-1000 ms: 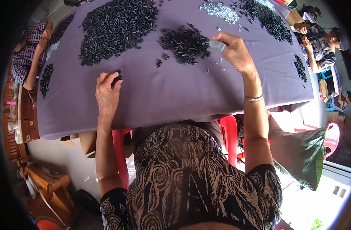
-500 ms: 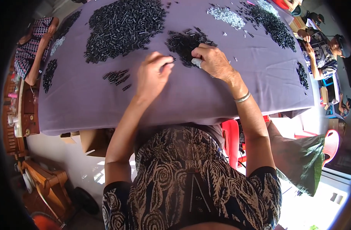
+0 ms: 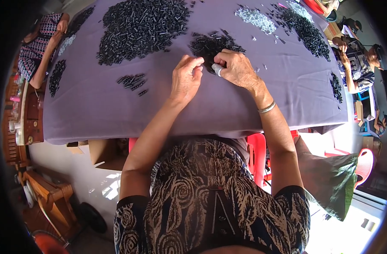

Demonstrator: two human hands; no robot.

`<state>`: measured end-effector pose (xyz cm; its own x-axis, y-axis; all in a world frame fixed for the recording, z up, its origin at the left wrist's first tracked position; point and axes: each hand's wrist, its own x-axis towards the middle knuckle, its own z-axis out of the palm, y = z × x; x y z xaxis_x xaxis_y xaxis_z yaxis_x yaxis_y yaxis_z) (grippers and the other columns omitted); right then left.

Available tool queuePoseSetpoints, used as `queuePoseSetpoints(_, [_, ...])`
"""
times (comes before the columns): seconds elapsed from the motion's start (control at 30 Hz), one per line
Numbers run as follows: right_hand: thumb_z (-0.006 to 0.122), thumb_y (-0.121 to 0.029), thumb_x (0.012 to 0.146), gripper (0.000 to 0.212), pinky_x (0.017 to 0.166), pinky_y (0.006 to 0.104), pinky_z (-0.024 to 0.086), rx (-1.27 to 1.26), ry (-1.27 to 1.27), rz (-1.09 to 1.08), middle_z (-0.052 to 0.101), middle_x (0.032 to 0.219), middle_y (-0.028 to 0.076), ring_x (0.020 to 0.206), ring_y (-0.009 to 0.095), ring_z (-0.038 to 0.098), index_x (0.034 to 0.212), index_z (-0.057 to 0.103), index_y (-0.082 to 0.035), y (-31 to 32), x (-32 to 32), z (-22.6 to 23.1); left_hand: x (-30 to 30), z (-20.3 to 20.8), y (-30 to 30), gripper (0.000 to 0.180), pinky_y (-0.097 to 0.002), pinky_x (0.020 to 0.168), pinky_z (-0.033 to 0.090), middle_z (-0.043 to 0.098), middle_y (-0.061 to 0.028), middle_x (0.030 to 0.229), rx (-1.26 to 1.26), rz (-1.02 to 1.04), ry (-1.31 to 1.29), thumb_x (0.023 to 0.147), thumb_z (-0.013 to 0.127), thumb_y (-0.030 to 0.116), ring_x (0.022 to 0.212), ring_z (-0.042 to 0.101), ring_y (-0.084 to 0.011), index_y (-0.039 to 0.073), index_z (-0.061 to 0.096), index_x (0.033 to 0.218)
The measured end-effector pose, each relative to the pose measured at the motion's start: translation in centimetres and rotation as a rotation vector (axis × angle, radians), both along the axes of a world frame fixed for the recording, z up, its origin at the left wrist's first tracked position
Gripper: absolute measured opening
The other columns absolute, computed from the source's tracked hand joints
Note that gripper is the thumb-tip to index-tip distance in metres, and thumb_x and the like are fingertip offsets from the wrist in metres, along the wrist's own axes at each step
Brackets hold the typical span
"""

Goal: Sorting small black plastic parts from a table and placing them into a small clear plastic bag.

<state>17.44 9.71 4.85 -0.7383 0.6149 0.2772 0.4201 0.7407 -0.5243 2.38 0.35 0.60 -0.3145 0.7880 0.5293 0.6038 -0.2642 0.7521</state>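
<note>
Two hands meet at the near edge of a small heap of black pieces (image 3: pixel 212 44), which lies on the purple cloth (image 3: pixel 96 110) at about twelve o'clock from the body; the left hand (image 3: pixel 186 80) has its fingers curled loosely together, and whether they pinch anything I cannot tell; the right hand (image 3: pixel 238 70) pinches a small pale piece (image 3: pixel 217 68) between thumb and fingertips. The pieces look like short, stiff rods, light and hard, likely to roll or slip; best taken at mid-length with the fingertips. A small cluster (image 3: pixel 133 81) sits at ten o'clock; beyond it a big black pile (image 3: pixel 142 25), matte and bristly; at one o'clock a silvery heap (image 3: pixel 256 19).
</note>
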Motion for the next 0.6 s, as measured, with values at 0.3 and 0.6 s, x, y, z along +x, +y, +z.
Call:
queuePoseSetpoints(0.3, [0.064,-0.016,0.071,0.012,0.060,0.0383,0.047,0.024,0.013,-0.067,0.059,0.074,0.009,0.066,0.029,0.060,0.073,0.061,-0.004,0.0,-1.1,-1.0,-0.1,-0.3,0.0,0.024,-0.0231,0.060,0.047,0.057,-0.0051,0.080,0.025,-0.007,-0.024,0.076,0.061,-0.007,0.068,0.057,-0.0121,0.004,0.062,0.098])
queuePoseSetpoints(0.6, [0.068,-0.001,0.068,0.014,0.051,0.0274,0.044,0.020,0.401,-0.049,0.056,0.069,0.005,0.056,0.016,0.056,0.078,0.059,-0.003,-1.9,-0.7,-0.3,0.0,-0.3,-0.1,0.026,-0.0211,0.070,0.048,0.055,-0.0035,0.091,0.126,-0.106,-0.295,0.080,0.061,-0.007,0.083,0.057,-0.0095,0.002,0.059,0.104])
